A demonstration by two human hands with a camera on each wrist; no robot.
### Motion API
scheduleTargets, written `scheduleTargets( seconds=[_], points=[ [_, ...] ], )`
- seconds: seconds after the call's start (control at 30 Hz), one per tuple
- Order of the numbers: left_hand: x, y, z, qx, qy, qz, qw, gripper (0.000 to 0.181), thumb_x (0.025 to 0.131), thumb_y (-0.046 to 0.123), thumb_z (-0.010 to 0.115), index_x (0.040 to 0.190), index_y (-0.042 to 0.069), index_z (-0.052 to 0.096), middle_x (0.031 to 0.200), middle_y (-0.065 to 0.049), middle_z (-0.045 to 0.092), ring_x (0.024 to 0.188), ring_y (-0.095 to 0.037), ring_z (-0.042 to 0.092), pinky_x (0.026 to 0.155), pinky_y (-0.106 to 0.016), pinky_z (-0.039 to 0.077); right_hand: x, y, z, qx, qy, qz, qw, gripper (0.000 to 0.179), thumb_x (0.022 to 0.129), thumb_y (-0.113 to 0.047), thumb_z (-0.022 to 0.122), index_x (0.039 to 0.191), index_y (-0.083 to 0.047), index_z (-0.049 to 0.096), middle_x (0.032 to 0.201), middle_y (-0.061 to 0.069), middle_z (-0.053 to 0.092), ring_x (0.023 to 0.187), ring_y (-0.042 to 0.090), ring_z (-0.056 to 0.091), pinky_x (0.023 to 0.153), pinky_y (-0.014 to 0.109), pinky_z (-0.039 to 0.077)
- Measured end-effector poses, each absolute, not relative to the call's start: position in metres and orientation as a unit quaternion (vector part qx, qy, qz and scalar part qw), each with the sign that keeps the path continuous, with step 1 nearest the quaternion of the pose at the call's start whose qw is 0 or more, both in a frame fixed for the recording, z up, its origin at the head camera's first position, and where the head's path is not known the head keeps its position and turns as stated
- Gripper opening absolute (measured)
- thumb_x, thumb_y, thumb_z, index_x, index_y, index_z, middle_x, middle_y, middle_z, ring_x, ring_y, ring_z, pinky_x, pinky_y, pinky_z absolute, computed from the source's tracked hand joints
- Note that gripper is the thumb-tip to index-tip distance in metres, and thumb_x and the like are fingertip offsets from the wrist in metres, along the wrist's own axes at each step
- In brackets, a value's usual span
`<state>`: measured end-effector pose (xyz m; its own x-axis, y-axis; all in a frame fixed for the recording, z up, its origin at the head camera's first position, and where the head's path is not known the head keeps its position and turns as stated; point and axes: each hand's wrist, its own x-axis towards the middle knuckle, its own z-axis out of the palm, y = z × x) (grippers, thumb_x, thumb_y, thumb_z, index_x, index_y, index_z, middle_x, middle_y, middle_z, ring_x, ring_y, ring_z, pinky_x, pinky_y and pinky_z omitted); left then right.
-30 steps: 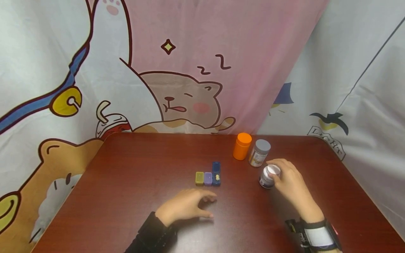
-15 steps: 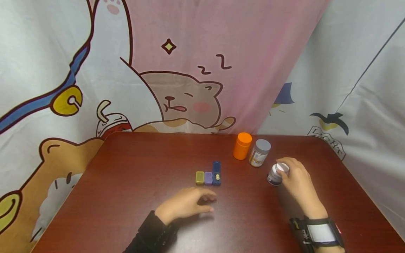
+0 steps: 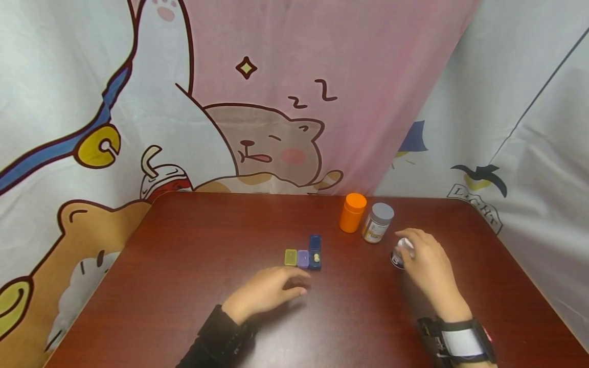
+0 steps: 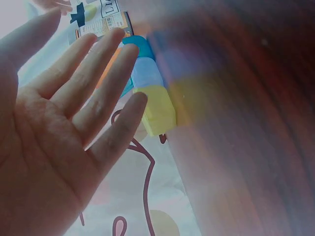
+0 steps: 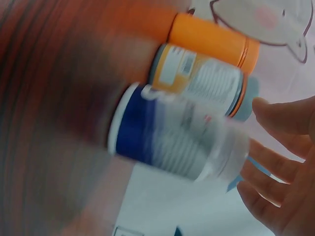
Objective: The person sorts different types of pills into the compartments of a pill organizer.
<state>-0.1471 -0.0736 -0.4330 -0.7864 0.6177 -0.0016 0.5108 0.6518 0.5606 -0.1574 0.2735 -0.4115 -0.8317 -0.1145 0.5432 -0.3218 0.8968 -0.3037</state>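
A small pill box of three joined compartments lies mid-table: a yellow one [image 3: 290, 257], a purple one [image 3: 302, 258] and a dark blue one [image 3: 315, 243]. The blue lid is flipped up, and pale pills [image 3: 316, 258] sit inside. Just in front of the box hovers my left hand [image 3: 264, 294], fingers spread and holding nothing. A white bottle with a dark blue band [image 5: 162, 132] stands upright at the right. My right hand [image 3: 430, 266] is around its white cap [image 5: 229, 150], the thumb apart from the cap in the right wrist view.
Behind the white bottle stand a grey-capped bottle [image 3: 375, 230] and an orange bottle [image 3: 351, 220], close together. The brown table [image 3: 221, 230] ends at a printed curtain [image 3: 368, 102] along its back edge.
The white bottle shifted right, then settled nearly in place, and my right hand's hold on it has loosened. My left hand has moved slightly toward the pill box.
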Motion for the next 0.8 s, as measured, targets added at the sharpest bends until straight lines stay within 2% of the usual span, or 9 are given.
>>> scheduleTargets(
  seconds=[0.2, 0.37, 0.53, 0.67, 0.8],
  points=[
    [-0.151, -0.075, -0.435, 0.269, 0.919, 0.286, 0.041, 0.028, 0.093, 0.025, 0.065, 0.118, 0.013, 0.070, 0.104, -0.002, 0.074, 0.089, -0.013, 0.063, 0.082, -0.044, 0.056, -0.155, 0.242, -0.417, 0.170, -0.936, 0.171, 0.255, 0.035, 0.074, -0.003, 0.079, 0.107, -0.002, 0.069, 0.105, 0.017, 0.070, 0.095, 0.035, 0.060, 0.079, 0.057, 0.051],
    [-0.153, -0.078, -0.437, 0.241, 0.931, 0.274, 0.000, 0.027, 0.091, 0.023, 0.067, 0.115, 0.011, 0.070, 0.110, -0.007, 0.070, 0.102, -0.021, 0.061, 0.091, -0.050, 0.053, -0.153, 0.218, -0.429, 0.205, -0.939, 0.159, 0.225, 0.034, 0.076, -0.010, 0.079, 0.107, -0.004, 0.069, 0.104, 0.014, 0.072, 0.096, 0.032, 0.062, 0.081, 0.053, 0.053],
    [-0.156, -0.085, -0.436, 0.224, 0.943, 0.240, -0.051, 0.032, 0.087, 0.024, 0.072, 0.117, 0.013, 0.068, 0.113, -0.003, 0.066, 0.104, -0.020, 0.059, 0.083, -0.050, 0.057, -0.153, 0.195, -0.438, 0.218, -0.946, 0.149, 0.190, 0.035, 0.079, -0.016, 0.078, 0.111, -0.005, 0.069, 0.105, 0.010, 0.073, 0.097, 0.029, 0.063, 0.080, 0.051, 0.055],
    [-0.158, -0.090, -0.434, 0.218, 0.949, 0.215, -0.077, 0.040, 0.084, 0.025, 0.075, 0.122, 0.014, 0.066, 0.122, -0.003, 0.067, 0.109, -0.022, 0.059, 0.085, -0.050, 0.056, -0.154, 0.178, -0.439, 0.220, -0.951, 0.144, 0.164, 0.037, 0.081, -0.022, 0.078, 0.114, -0.007, 0.069, 0.108, 0.009, 0.073, 0.099, 0.028, 0.063, 0.083, 0.050, 0.054],
    [-0.159, -0.092, -0.434, 0.219, 0.951, 0.200, -0.086, 0.042, 0.084, 0.025, 0.076, 0.123, 0.014, 0.066, 0.124, -0.003, 0.068, 0.111, -0.022, 0.059, 0.086, -0.048, 0.056, -0.158, 0.165, -0.438, 0.222, -0.953, 0.148, 0.144, 0.038, 0.083, -0.025, 0.076, 0.117, -0.009, 0.068, 0.111, 0.008, 0.072, 0.099, 0.028, 0.063, 0.083, 0.050, 0.055]
  ],
)
